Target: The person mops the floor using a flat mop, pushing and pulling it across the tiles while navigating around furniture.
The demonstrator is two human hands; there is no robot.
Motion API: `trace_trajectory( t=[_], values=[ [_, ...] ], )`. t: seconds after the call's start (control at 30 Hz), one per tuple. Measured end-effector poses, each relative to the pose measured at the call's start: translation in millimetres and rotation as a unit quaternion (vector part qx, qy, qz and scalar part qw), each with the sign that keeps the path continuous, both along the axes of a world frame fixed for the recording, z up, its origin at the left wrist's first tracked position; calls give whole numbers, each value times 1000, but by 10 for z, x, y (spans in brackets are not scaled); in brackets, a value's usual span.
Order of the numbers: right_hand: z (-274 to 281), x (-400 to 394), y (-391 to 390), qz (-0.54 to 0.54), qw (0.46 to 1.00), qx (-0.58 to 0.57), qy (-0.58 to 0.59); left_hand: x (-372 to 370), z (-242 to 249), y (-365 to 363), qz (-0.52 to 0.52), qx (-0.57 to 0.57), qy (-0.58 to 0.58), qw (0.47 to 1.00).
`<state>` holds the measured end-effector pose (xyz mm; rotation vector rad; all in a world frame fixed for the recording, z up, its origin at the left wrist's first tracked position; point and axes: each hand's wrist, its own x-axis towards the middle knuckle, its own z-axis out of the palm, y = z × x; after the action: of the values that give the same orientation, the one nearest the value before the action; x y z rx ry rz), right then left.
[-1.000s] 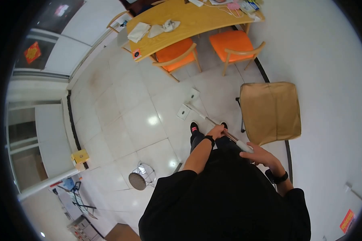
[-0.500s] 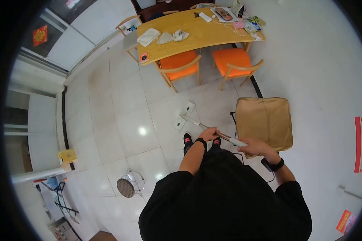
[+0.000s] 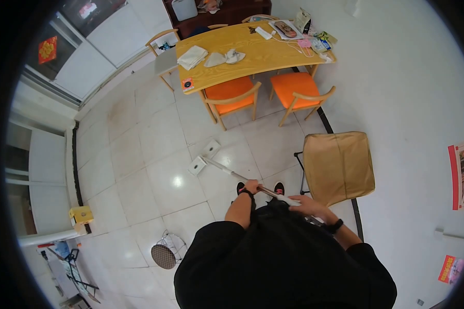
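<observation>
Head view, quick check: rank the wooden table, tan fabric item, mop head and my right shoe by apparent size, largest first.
1. Wooden table
2. Tan fabric item
3. Mop head
4. Right shoe

These are sizes as they look here; true sizes may differ.

The right hand (image 3: 311, 207) covers part of the mop handle (image 3: 269, 192); I can't read the tiny red sign (image 3: 451, 269).
</observation>
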<state>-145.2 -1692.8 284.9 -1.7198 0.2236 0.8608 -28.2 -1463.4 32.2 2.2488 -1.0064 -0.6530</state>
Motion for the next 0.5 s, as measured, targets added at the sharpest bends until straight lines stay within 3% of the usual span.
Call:
trace_trajectory(
  t=[0.07, 0.1, 0.17, 0.2, 0.27, 0.5],
  values=[
    [114, 264, 365, 112, 989, -61, -73, 73, -193, 414, 38, -11, -21, 999],
    [-50, 353, 509, 112, 989, -61, -73, 133, -211, 630, 53, -19, -44, 997],
    [-521, 514, 831, 166, 934, -85, -305, 214, -234, 1074, 167, -5, -3, 986],
    [-376, 652, 1024, 165, 934, -83, -306, 248, -100, 1253, 210, -9, 18, 978],
    [-113, 1014, 1354, 194, 980, -33, -18, 295, 88, 1626, 258, -8, 27, 966],
    [-248, 1318, 2272, 248, 969, -3, 10, 5, 147, 2680, 364, 80, 47, 927]
  ],
)
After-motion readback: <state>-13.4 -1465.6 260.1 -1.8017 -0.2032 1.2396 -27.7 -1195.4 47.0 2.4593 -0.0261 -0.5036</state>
